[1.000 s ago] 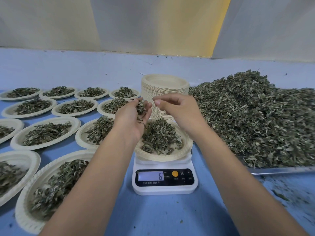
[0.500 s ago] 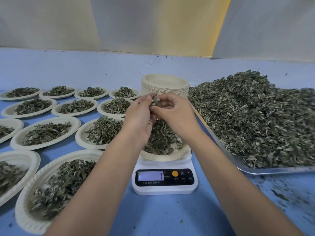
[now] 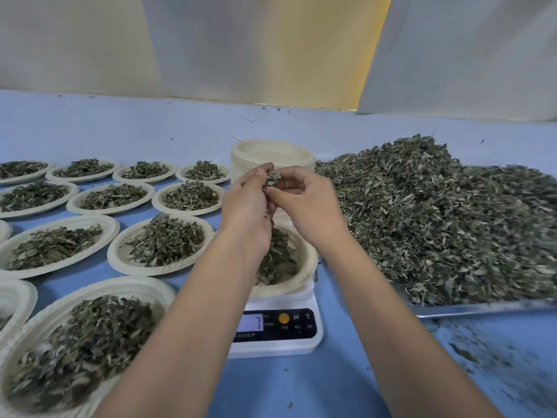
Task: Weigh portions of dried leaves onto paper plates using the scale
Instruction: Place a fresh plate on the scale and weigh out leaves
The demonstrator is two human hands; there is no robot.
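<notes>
Head view, hands: the left hand [image 3: 250, 206] and right hand [image 3: 304, 203] meet above the scale, fingers [image 3: 265, 171] of both narrowed around a small pinch of dried leaves [image 3: 272, 178] held between them.

Head view, plate being weighed: a paper plate [image 3: 304, 267] sits on the white digital scale [image 3: 277, 333], already carrying a mound of leaves; the forearms hide part of it.

Head view, display: the readout [image 3: 250, 322] shows what looks like a single digit 7; anything to its left is covered by the left forearm, so I cannot read the full figure.

Head view, supply: a big heap of loose leaves [image 3: 437, 212] fills a metal tray [image 3: 482, 309] to the right of the scale, on the blue bench [image 3: 301, 387].

Head view, done so far: rows of filled plates [image 3: 165, 245] are spread over the bench to the left, each with its own portion.

Head view, left to do: a tall stack of empty plates [image 3: 271, 153] stands behind the hands, and the heap is large, so I judge a good deal of portioning remains.

Head view, step in hand: by my reckoning this is fine trimming of the portion, a pinch at a time, toward the target weight.
</notes>
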